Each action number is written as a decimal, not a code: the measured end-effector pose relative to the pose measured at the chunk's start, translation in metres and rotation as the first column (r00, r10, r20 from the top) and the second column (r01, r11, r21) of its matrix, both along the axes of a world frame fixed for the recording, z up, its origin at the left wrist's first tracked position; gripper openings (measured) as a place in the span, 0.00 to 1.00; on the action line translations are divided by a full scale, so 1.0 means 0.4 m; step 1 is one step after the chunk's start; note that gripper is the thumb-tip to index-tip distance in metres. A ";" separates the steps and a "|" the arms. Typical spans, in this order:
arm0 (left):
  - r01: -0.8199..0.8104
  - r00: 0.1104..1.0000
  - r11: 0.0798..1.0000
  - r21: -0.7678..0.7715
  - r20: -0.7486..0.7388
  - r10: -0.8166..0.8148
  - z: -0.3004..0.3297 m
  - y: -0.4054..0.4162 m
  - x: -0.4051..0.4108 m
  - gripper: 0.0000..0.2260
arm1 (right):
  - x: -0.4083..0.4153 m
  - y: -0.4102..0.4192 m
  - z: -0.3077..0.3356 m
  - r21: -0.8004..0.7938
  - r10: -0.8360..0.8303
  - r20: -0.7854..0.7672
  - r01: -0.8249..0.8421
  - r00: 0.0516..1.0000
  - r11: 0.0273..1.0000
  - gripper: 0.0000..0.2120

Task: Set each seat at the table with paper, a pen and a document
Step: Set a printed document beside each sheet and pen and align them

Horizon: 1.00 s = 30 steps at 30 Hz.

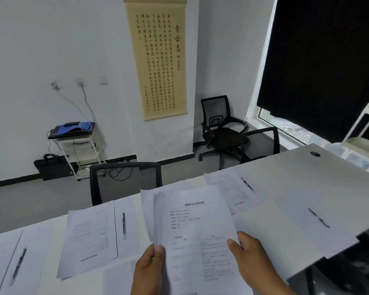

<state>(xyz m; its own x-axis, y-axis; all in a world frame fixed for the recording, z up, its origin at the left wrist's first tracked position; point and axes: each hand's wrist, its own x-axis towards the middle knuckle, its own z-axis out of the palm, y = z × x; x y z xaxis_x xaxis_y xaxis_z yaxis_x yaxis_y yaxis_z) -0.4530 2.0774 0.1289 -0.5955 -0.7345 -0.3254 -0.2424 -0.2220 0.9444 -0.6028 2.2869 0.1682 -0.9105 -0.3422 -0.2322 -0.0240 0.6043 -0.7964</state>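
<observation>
**Documents in both hands, near-right seat still short one**

Head view: the left hand (150, 265) and right hand (248, 250) each pinch the lower edge of a fanned sheaf of documents (192, 226), thumbs on top, held up above the table (320, 182). The sheaf's long axis runs away from the person, tilted a little left.

The place that seems to lack a document lies to the right of the sheaf: a blank paper (285, 231) with a pen (319, 218) lying slantwise across it, near the table's right end. The right hand is the nearer one, so it would probably carry a sheet across.

Other places look set. Across the table, one document (232, 188) has a pen on it; to the left, another document (90, 235) lies beside a pen (123, 225) on paper; at far left a third pen (17, 267) rests on sheets.

The table is pale and smooth. A mesh chair (124, 182) stands at its far side, two more near the window (285, 126), and a scroll (158, 58) hangs on the white wall.
</observation>
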 end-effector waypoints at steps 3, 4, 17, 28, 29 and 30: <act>0.030 1.000 1.000 0.000 -0.009 -0.030 0.007 0.028 -0.038 0.15 | -0.039 0.036 -0.001 0.017 -0.022 0.000 0.022 1.000 1.000 0.15; 0.034 0.999 0.999 -0.007 -0.008 -0.034 0.013 0.034 -0.053 0.14 | -0.054 0.046 -0.005 0.014 -0.024 0.003 0.024 1.000 1.000 0.13; -0.050 0.998 0.995 -0.085 -0.047 0.046 0.074 0.299 -0.296 0.17 | -0.333 0.256 0.015 -0.099 0.062 -0.031 -0.065 0.998 0.993 0.20; -0.151 0.987 0.988 0.013 0.062 0.150 0.025 0.561 -0.423 0.18 | -0.544 0.477 -0.083 -0.123 0.218 0.057 -0.210 0.974 0.970 0.22; -0.153 0.986 0.988 0.014 0.075 0.151 0.015 0.575 -0.426 0.20 | -0.553 0.488 -0.098 -0.132 0.228 0.089 -0.215 0.970 0.968 0.22; -0.147 0.984 0.989 0.017 0.108 0.145 -0.002 0.591 -0.429 0.21 | -0.563 0.502 -0.119 -0.134 0.233 0.110 -0.217 0.966 0.967 0.21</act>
